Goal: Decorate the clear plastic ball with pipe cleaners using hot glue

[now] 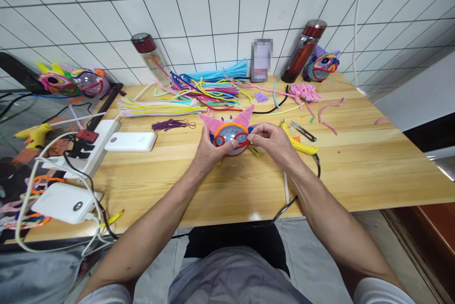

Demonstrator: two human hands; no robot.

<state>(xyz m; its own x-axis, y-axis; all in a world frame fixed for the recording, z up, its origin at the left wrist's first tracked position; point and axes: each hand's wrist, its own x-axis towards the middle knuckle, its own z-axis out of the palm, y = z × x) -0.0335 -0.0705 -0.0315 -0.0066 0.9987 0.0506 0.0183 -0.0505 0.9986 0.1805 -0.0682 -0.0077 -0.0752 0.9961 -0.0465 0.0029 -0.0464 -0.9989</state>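
Over the middle of the table I hold a clear round ball trimmed with pipe cleaners. It has two pink pointed ears, an orange band across the top, red loops on the front and dark blue bits at the sides. My left hand grips it from the left, thumb across the lower front. At its right edge, the thumb and forefinger of my right hand are pinched together by the red loop and touch the ball. Whatever lies right between those fingertips is hidden. A yellow glue gun and small black snips lie right of my right hand.
Bundles of pipe cleaners lie at the back, with a pink coil to their right. Two bottles, a clear one and a red one, stand by the wall. Power banks, a power strip and cables fill the left.
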